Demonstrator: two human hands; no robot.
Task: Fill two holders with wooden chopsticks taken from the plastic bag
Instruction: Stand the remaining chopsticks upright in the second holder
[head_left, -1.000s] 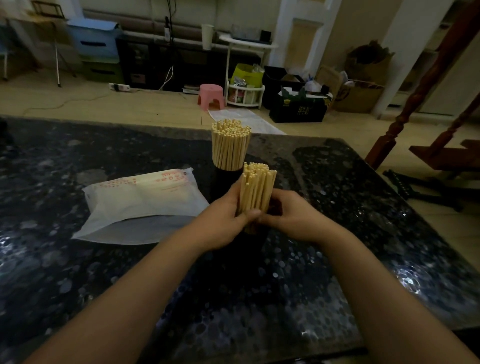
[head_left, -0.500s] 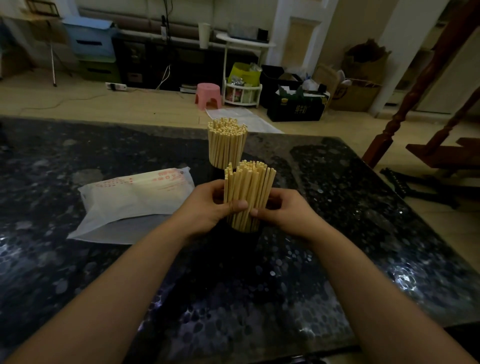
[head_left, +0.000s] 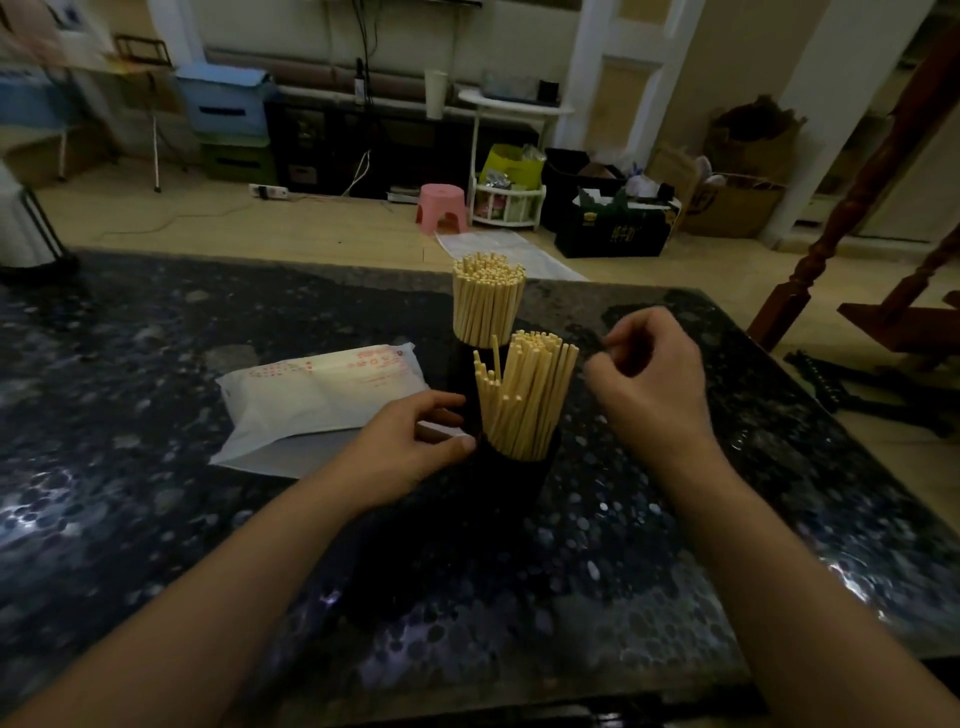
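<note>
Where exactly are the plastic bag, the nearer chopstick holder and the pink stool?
plastic bag (head_left: 317, 395): head view, middle of its white face.
nearer holder (head_left: 519, 483): head view, dark front wall below the sticks.
pink stool (head_left: 441, 200): head view, seat top.

Both hands have let go of the near bundle of chopsticks (head_left: 524, 395), which now stands loose and uneven in the near holder (head_left: 519, 470). The left hand (head_left: 402, 449) has dropped beside that holder's rim; the right hand (head_left: 652, 374) has drawn away to the bundle's right, fingers curled.
</note>
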